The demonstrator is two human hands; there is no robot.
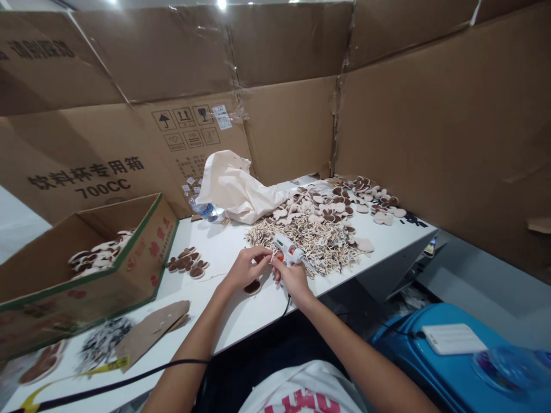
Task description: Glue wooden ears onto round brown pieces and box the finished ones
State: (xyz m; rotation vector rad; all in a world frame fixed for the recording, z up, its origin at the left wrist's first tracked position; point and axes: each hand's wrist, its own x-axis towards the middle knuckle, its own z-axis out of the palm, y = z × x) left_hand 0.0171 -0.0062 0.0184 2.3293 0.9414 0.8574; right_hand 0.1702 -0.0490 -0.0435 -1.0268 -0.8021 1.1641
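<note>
My right hand (293, 276) is wrapped round a white glue gun (286, 245) with orange parts, above the table's front edge. Close beside it, my left hand (248, 267) has thumb and fingers pinched together near my right fingertips. What it pinches is too small to make out; it may be a pale strip. Below my left hand, a brown felt piece with a pale rim (252, 287) lies on the white table (241, 321). Just beyond the glue gun spreads a heap of short cream-coloured strips (318, 241).
Brown and cream felt pieces (336, 203) are piled at the back right, beside a white cloth bag (232, 186). A cardboard box (146, 252) with more pieces stands left, near a small brown cluster (188, 263). Cardboard walls (288, 126) enclose the table. A black cable (142, 373) crosses front left.
</note>
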